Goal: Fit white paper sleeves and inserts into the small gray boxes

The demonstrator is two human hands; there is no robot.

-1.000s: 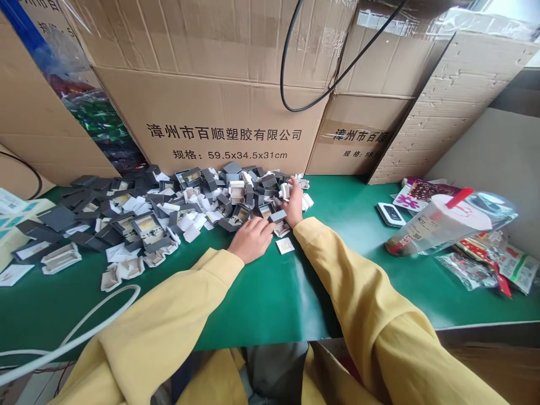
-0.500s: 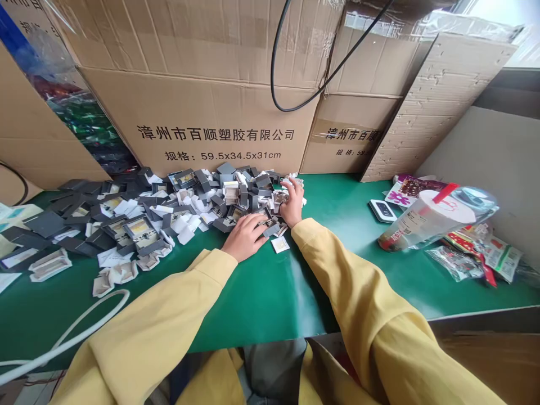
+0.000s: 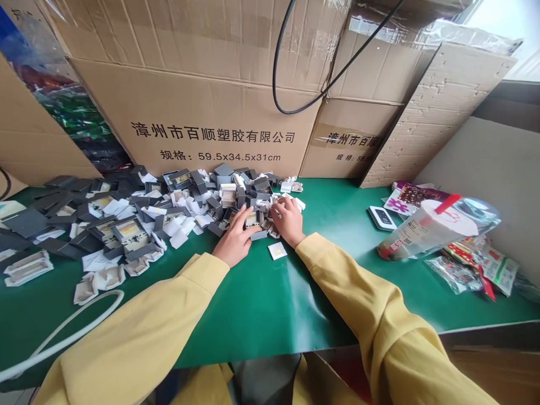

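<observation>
A heap of small dark grey boxes (image 3: 134, 235) and white paper inserts (image 3: 179, 228) lies along the back of the table. My left hand (image 3: 234, 239) rests at the heap's front right, thumb and fingers apart beside a small grey box (image 3: 253, 218). To its right, my right hand (image 3: 290, 220) reaches into the heap's right end with fingers curled down among white inserts. Its fingertips are partly hidden, so what they hold cannot be made out. A small white square piece (image 3: 277, 251) lies flat on the table just in front of both hands.
Large cardboard cartons (image 3: 202, 107) stand behind the green table (image 3: 236, 315), with a black cable (image 3: 276, 73) hanging before them. On the right are a small white device (image 3: 382, 218), a lidded cup (image 3: 426, 228) and snack packets (image 3: 500, 267). A white cable (image 3: 63, 332) loops at left.
My left hand has shifted slightly left, its thumb and fingers wider apart. My right hand has drawn back a little and curled its fingers. The view has tilted slightly.
</observation>
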